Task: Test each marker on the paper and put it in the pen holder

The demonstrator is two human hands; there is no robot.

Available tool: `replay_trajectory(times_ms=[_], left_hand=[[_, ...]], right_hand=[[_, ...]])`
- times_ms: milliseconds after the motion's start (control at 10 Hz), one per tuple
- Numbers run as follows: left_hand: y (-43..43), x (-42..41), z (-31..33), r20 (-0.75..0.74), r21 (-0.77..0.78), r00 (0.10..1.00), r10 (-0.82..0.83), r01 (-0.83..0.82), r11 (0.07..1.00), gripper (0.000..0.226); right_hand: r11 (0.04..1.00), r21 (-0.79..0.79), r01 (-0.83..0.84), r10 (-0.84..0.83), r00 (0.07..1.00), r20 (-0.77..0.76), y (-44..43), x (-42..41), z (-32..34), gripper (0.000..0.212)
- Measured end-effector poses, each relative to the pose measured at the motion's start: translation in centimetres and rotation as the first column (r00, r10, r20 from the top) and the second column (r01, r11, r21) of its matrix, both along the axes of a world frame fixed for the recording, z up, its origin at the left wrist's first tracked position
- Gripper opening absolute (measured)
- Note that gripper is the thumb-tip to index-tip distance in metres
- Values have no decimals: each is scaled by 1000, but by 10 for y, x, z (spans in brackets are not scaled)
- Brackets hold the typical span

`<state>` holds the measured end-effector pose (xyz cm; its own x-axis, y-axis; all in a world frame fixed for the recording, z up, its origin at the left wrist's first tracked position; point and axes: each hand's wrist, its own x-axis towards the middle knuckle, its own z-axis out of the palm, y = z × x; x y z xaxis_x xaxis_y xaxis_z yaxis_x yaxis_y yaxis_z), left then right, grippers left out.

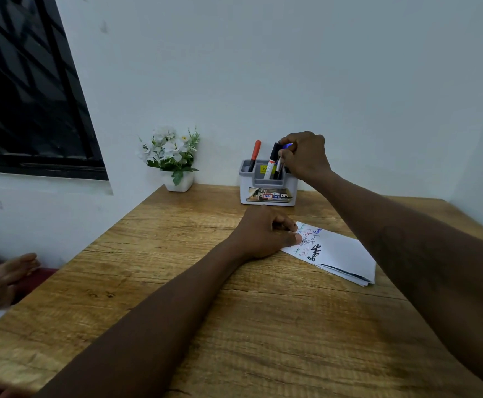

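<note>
Nearest us, the wooden table (177, 297) carries both forearms. Our left hand (263, 234) rests on the left end of the folded paper (346, 257), fingers loosely curled, thumb pressed flat, gripping nothing. We judge that it pins the sheet so it cannot slide under a marker tip. Scribbles in several colours crowd that end. Beyond stands the grey pen holder (269, 186), close to the wall yet within reach. Our right hand (306, 156) hangs over its right side, fingertips pinching a blue-capped marker (288, 146) upright, lower end seemingly inside the rim, beside a black-capped marker (273, 156). A red marker (255, 152) leans in the left compartment. Further left, a flower pot (174, 159) sits against the wall.
</note>
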<state>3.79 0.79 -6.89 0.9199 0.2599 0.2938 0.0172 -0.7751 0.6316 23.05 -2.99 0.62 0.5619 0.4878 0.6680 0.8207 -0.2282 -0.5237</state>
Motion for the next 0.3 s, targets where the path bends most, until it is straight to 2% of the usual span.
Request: replay_trajectory(times_ms=[200,300], left_hand=[[0,0,0,11,8,1000,4,-4,1000,31],[-3,-2,3,71,22,996,62,-64,998,29]], right_hand=[[998,-35,44,-44,999,12,-8,-8,7,24],[1000,7,-22,21,994,107,-21,-26,-7,21]])
